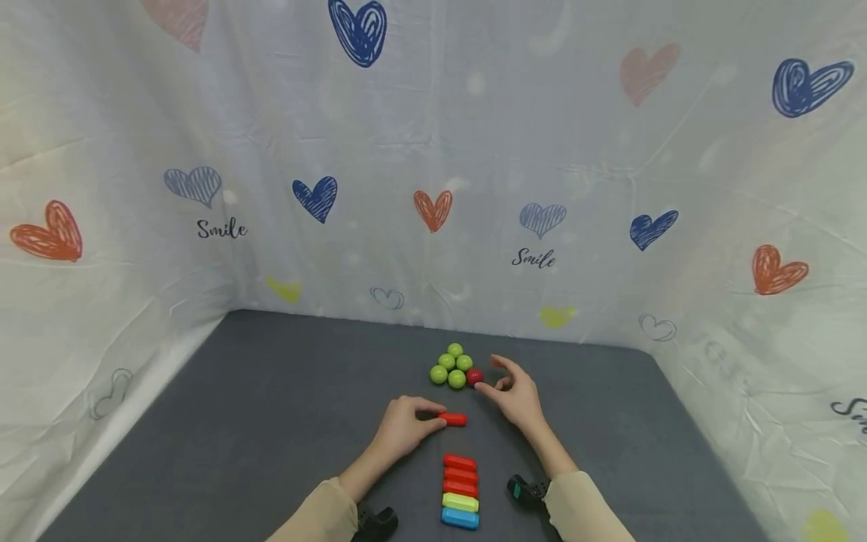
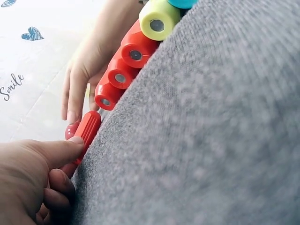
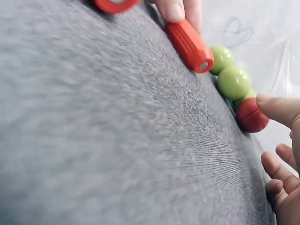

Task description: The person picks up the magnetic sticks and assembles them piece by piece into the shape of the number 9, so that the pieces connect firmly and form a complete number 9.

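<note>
My left hand (image 1: 405,425) pinches a red magnetic rod (image 1: 454,419) between thumb and fingers, low over the grey cloth. In the left wrist view the thumb lies on the rod's ribbed side. Beyond it, several green balls (image 1: 447,361) and one red ball (image 1: 475,376) sit together in a triangle, red at the near right corner. My right hand (image 1: 518,395) is beside the red ball, fingers spread apart. Its thumb tip is at the ball in the right wrist view (image 3: 253,116); whether it touches, I cannot tell.
Nearer me, a column of magnetic rods lies side by side: three red rods (image 1: 460,476), a yellow-green rod (image 1: 460,502) and a blue rod (image 1: 460,518). Dark grey cloth (image 1: 271,421) covers the table. A white curtain with printed hearts (image 1: 379,248) hangs around the back and sides.
</note>
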Demonstrator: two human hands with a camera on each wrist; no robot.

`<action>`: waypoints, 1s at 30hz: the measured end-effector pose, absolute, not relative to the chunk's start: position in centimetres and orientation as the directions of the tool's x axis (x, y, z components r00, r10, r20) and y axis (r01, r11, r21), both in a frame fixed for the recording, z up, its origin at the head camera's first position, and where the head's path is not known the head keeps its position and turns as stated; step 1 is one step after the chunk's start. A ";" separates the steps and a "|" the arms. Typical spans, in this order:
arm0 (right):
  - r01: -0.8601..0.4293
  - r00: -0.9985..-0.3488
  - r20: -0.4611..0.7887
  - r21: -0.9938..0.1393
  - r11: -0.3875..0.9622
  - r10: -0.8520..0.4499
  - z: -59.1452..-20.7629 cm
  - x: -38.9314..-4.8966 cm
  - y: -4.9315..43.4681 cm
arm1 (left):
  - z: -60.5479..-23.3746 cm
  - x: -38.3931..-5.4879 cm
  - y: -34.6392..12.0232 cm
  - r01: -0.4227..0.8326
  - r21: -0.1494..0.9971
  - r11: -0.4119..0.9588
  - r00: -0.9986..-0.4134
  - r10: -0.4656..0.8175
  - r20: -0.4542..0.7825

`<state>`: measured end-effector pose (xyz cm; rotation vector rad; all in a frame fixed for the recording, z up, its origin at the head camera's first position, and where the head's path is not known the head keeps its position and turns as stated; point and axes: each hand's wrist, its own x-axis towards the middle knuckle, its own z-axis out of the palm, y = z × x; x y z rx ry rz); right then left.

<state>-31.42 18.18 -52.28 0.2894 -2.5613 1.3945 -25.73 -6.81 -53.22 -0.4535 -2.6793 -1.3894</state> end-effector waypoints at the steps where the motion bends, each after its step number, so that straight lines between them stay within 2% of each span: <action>1: -0.254 -0.963 0.263 -0.807 0.533 -0.061 -52.3 -31.7 18.1 | -53.2 -25.7 -6.8 0.304 0.783 0.543 -0.951 0.221 0.216; 11: -0.234 -0.972 0.213 -0.797 0.556 -0.104 -52.5 -32.8 17.3 | -53.3 -25.7 -6.9 0.308 0.775 0.552 -0.950 0.225 0.218; 30: -0.297 -0.954 0.263 -0.751 0.589 -0.145 -52.9 -31.8 17.7 | -53.0 -25.5 -6.8 0.296 0.791 0.536 -0.953 0.220 0.208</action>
